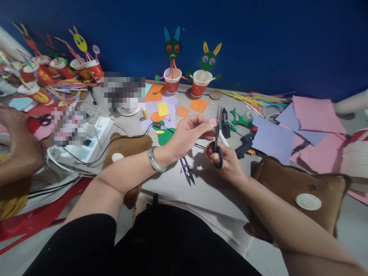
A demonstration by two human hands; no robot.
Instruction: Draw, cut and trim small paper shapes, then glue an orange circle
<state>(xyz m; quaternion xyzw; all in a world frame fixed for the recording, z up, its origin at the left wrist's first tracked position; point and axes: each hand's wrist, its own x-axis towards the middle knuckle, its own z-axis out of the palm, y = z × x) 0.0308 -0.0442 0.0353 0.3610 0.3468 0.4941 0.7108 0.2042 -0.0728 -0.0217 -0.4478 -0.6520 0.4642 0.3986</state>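
My left hand (192, 132), with a bracelet (156, 159) at its wrist, pinches a small pink paper piece (213, 122). Black-handled scissors (218, 151) point upward in my right hand (228, 163), their blades right beside the pink piece. Whether the blades touch the paper I cannot tell. Below my hands, a pair of thread snips (187, 172) lies on the white table. Green paper (165, 136), an orange paper disc (182, 112) and a yellow paper square (162, 109) lie behind my left hand.
Two red-and-white cups with green paper faces (171, 85) stand by the blue wall. A glue gun (244, 143), purple paper (271, 138) and pink paper (312, 115) lie at right. Brown cushions (299, 191) flank me. A power strip (96, 140) and another person's arm (21, 142) are left.
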